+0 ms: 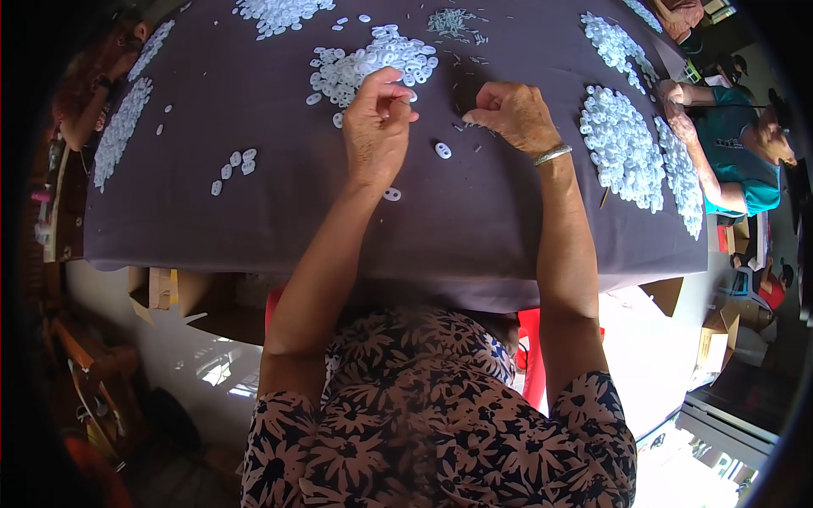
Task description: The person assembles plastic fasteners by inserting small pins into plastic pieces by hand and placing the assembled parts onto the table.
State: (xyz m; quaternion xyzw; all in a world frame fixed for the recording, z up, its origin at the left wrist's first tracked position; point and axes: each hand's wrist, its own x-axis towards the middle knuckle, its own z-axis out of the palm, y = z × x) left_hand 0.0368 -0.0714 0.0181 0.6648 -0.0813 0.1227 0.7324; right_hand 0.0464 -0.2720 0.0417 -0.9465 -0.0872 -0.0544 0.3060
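Note:
My left hand (378,131) is at the near edge of a pile of small white oval pieces (398,52). Its fingers are curled toward the thumb, and whatever lies between them is too small to make out. To the right, my right hand (515,116) wears a silvery bracelet and is bent low over the cloth. Thumb and fingers are pressed together beside some scattered small grey pins (472,61). Between the hands lies a single white oval piece with two dark holes (443,150). Another white piece (392,194) rests by my left wrist.
A dark cloth covers the table (254,220). A heap of grey pins (451,23) lies at the far side. More white pieces form heaps at far left (123,131) and right (622,148); a small group (235,165) lies left. People sit at both sides, one in a teal shirt (737,152).

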